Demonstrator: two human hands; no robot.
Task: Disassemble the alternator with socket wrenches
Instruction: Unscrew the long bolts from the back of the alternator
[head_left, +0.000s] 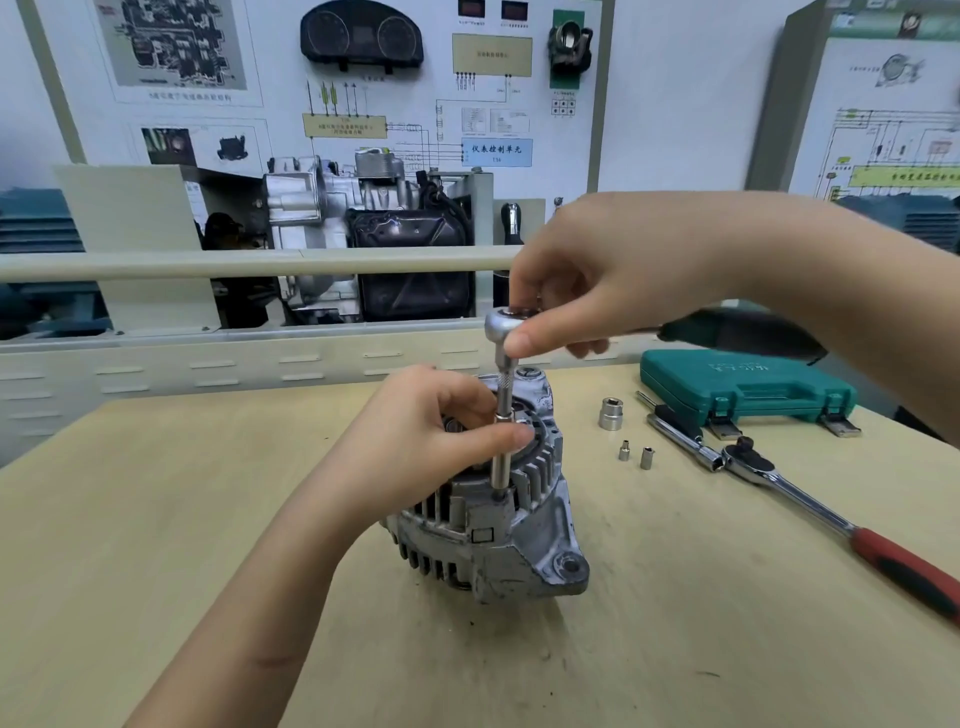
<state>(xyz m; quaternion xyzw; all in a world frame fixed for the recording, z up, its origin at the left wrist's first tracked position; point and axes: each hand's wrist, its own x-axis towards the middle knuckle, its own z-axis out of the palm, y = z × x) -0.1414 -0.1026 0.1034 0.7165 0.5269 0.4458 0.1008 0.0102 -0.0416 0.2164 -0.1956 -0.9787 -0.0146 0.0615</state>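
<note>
While the left hand (441, 431) pinches the extension bar (503, 441) upright over the alternator (498, 525) at the table's (208, 519) middle, the right hand (587, 280) grips the ratchet head (508, 325); a housing bolt is being loosened, which next needs steady turning.

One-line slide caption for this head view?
Right hand holds ratchet head while left hand steadies the extension on the alternator.
</note>
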